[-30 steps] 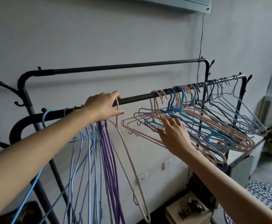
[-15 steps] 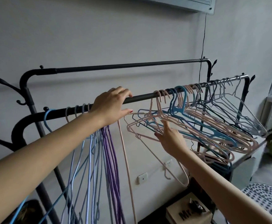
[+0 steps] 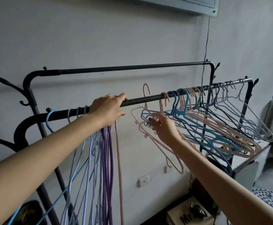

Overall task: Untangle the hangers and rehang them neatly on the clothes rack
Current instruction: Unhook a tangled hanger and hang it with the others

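- Right hand [image 3: 162,127], frame centre, pinching 1 thin pink wire hanger [image 3: 158,143], now lifted, hook clear above the black metal rack rail [image 3: 142,99].
- Left hand [image 3: 109,109] still clasping rail beside hung purple hangers [image 3: 107,159].
- Freed from right-side tangle; ready for rehanging.

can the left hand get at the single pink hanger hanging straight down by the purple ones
Probably yes. The left hand rests on the front rail right above that pink hanger, with nothing between them; the purple hangers hang just beside it.

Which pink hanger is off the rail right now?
The pink hanger in the right hand: its hook stands above the front rail, unhooked. The other pink ones hang hooked on the rail.
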